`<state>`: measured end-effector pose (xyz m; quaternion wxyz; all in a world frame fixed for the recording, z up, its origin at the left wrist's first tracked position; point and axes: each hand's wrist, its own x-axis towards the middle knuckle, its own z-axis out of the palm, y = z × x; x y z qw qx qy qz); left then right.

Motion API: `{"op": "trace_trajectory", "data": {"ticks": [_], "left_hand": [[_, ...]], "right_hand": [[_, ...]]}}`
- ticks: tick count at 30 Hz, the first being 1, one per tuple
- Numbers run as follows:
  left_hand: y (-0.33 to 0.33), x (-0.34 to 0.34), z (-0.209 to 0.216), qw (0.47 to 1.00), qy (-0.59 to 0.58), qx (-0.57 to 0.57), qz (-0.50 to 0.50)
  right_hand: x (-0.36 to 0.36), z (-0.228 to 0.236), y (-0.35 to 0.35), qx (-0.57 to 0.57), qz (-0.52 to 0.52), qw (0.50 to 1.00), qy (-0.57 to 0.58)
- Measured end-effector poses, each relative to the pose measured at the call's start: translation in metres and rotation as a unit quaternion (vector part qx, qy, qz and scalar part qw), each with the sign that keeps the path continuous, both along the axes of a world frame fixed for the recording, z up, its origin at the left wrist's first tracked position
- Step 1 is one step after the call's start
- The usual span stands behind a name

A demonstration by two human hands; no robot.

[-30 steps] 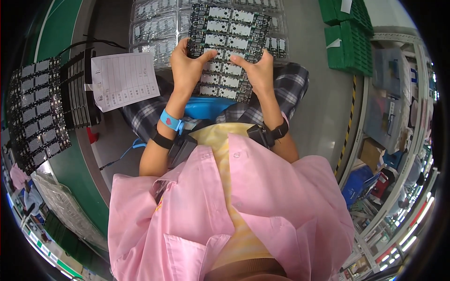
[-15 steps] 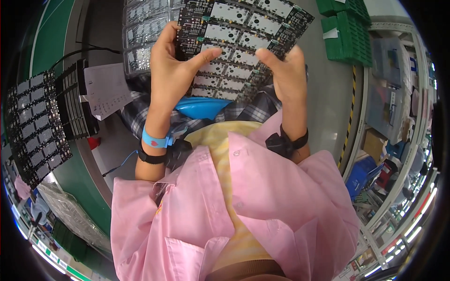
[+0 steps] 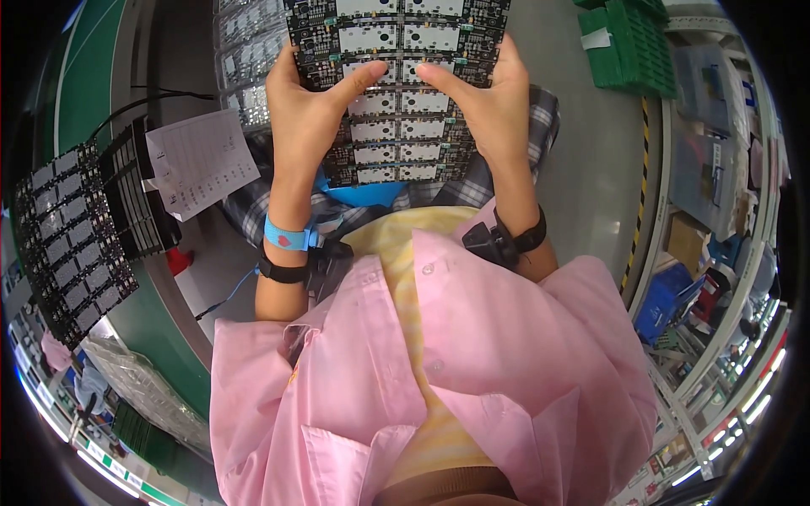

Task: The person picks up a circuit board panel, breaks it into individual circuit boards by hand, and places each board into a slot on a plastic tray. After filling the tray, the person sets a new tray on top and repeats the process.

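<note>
I hold a black circuit board panel with rows of grey modules up in front of me, over my lap. My left hand grips its left edge, thumb pressed on the face. My right hand grips its right edge, thumb also on the face. A blue strap and a black band sit on my left wrist; a black band with a small device sits on my right wrist. More panels lie beyond, behind the held one.
A stack of black circuit panels lies on the green-edged bench at my left, beside a printed sheet. Green crates stand at the upper right. Shelving with boxes runs along the right side.
Both hands have raised the panel closer to my head and turned it level; it now fills more of the upper view.
</note>
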<state>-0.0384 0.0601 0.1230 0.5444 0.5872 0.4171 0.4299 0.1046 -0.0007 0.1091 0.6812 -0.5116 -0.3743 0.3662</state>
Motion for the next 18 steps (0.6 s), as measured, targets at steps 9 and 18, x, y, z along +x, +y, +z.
{"op": "trace_trajectory", "data": {"ticks": [9, 18], "left_hand": [[0.0, 0.003, -0.008, 0.999, 0.033, 0.012, 0.018], [-0.003, 0.002, 0.005, 0.996, 0.026, 0.077, 0.024]], "right_hand": [[-0.011, -0.016, 0.001, -0.011, -0.071, 0.995, -0.066], [-0.016, -0.005, -0.002, 0.024, -0.082, 0.995, -0.052]]}}
